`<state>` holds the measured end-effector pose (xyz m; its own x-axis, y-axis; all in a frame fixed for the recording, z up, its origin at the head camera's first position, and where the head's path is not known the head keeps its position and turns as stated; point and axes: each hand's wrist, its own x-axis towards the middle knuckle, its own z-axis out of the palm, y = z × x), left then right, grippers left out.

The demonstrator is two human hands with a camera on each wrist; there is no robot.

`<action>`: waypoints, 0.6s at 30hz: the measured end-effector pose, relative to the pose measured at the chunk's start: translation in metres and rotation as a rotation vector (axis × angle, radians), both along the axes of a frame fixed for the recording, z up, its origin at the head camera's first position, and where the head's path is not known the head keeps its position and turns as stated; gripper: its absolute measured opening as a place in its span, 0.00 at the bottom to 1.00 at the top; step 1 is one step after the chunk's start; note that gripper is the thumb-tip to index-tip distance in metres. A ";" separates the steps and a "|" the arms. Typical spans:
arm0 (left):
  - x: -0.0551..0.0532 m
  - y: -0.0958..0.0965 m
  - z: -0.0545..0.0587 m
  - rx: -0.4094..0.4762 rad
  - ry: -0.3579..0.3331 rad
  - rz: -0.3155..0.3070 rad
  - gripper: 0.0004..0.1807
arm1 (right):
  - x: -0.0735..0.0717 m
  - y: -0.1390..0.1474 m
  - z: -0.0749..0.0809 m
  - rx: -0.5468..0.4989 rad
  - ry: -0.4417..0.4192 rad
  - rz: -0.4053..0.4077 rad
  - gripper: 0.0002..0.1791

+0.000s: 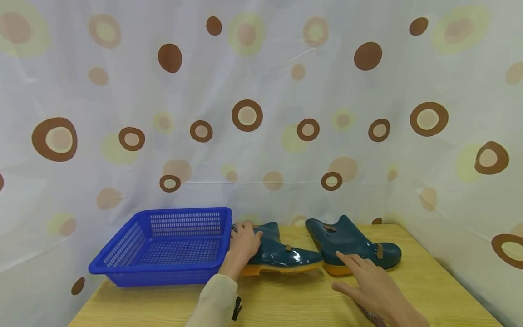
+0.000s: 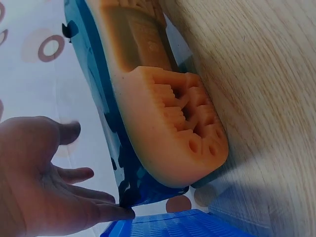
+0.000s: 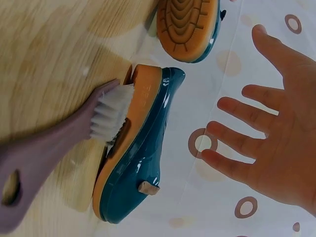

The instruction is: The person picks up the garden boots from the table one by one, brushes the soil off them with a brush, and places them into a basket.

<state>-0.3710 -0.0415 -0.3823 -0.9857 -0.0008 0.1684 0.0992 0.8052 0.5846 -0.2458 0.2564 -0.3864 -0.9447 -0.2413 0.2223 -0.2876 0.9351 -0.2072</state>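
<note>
Two dark teal rubber boots with orange soles lie on the table, toes to the right in the head view. My left hand [image 1: 244, 245] is at the heel end of the left boot [image 1: 282, 255]. In the left wrist view its fingers are spread, with fingertips close to the boot's heel [image 2: 173, 143]; whether they touch, I cannot tell. My right hand [image 1: 369, 286], fingers extended and holding nothing, hovers in front of the right boot [image 1: 347, 240]. Below that hand lies a scrubbing brush [image 3: 49, 136] with a purple handle and white bristles.
A blue plastic basket [image 1: 163, 274] with slotted walls stands left of the boots, close to my left hand. The pale wooden table [image 1: 294, 299] ends at a white spotted curtain [image 1: 278, 81] behind and to the right.
</note>
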 end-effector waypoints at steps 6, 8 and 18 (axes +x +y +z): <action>-0.004 0.000 -0.001 -0.037 -0.023 0.055 0.25 | 0.001 0.012 -0.004 -0.022 -0.036 -0.010 0.49; -0.006 -0.001 0.000 -0.051 -0.037 0.058 0.26 | 0.002 0.014 -0.005 -0.032 -0.039 -0.014 0.48; -0.008 0.003 -0.007 -0.173 -0.089 0.085 0.33 | 0.005 0.024 -0.009 -0.069 -0.146 -0.045 0.47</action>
